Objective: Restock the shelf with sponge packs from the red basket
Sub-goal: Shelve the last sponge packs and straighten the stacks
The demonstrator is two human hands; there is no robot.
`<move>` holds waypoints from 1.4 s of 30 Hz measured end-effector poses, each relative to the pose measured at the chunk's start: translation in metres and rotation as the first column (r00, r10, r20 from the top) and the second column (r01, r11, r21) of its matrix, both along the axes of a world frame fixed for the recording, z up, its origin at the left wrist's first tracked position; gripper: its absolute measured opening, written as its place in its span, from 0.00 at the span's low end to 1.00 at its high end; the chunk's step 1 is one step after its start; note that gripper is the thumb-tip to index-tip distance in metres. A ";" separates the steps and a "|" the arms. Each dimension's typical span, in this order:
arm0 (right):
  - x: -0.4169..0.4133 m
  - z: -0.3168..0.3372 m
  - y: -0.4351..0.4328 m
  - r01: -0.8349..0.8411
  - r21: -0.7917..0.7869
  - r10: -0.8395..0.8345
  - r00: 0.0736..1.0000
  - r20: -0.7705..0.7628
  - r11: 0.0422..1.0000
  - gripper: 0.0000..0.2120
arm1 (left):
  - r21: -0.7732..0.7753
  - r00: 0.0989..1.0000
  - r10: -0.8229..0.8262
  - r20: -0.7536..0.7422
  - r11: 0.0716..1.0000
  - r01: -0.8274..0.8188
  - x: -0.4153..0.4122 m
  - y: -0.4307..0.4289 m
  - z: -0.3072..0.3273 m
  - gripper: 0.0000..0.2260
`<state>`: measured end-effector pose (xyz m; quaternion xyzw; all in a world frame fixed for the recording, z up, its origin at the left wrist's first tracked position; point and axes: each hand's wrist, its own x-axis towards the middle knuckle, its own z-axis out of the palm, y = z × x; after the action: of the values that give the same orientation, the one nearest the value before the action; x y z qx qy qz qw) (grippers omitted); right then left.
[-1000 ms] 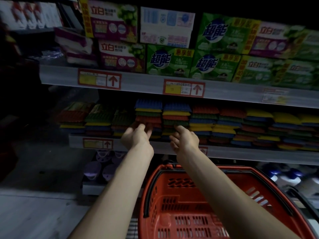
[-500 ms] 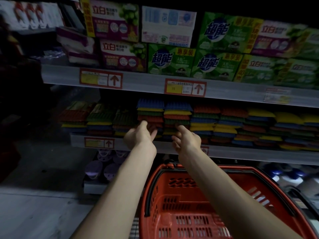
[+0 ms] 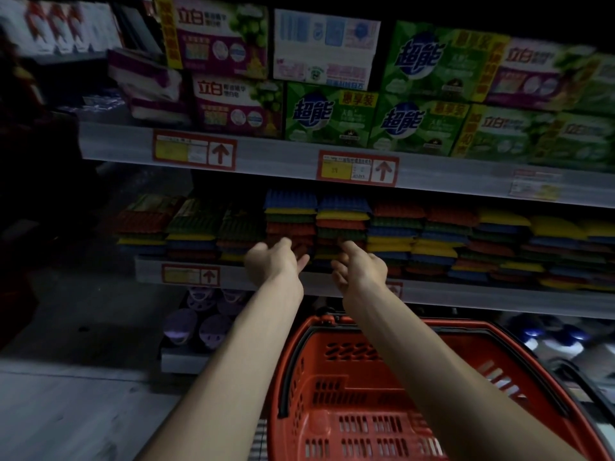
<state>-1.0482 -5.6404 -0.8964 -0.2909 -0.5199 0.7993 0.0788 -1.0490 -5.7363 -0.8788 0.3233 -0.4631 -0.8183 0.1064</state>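
Both hands are edging slightly further forward than a second ago, and we are now reaching the front of the stacks. Our left hand [image 3: 273, 261] is stretching its fingers, straight and a little spread, toward the lower layers of the ribbed, plastic-wrapped sponge packs [image 3: 290, 224] in blue, yellow, green and red. Our right hand [image 3: 361, 269] is pointing its index finger at the neighbouring stack while its other fingers are hanging loosely curled. Neither hand is holding anything that we can see, though the fingertips are fading into shadow. The packs are sitting in columns on the grey metal middle shelf [image 3: 233, 274], and the red slotted plastic basket [image 3: 332, 387] below our forearms is showing no pack in the part in view.

We are judging this to be the squaring-up step. To do it well, we should be pressing flat fingers against the pack fronts, both stacks together, so the columns are sliding back evenly rather than tilting. We should be keeping the push low and gentle, since tall, soft stacks are liable to topple if shoved near the top.
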 end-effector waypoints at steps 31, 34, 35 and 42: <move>0.057 0.003 0.162 -0.042 0.095 0.045 0.999 -0.028 0.995 0.05 | -0.085 0.910 -0.413 -0.035 0.909 0.409 0.027 0.101 -0.009 0.06; 0.051 -0.001 0.171 -0.045 0.081 0.048 0.998 -0.035 0.996 0.07 | -0.067 0.934 -0.354 -0.046 0.934 0.351 0.024 0.113 -0.007 0.09; 0.048 -0.002 0.172 -0.040 0.081 0.044 0.998 -0.038 0.996 0.08 | -0.068 0.938 -0.342 -0.050 0.938 0.339 0.023 0.116 -0.006 0.08; 0.031 0.005 0.178 -0.026 0.009 0.026 0.998 -0.058 1.000 0.16 | -0.088 0.957 -0.290 -0.015 0.954 0.288 0.012 0.126 -0.015 0.06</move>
<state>-1.0175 -5.4624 -0.8917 -0.2604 -0.5243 0.8063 0.0846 -1.0367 -5.6105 -0.8942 0.2358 -0.5381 -0.8092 0.0059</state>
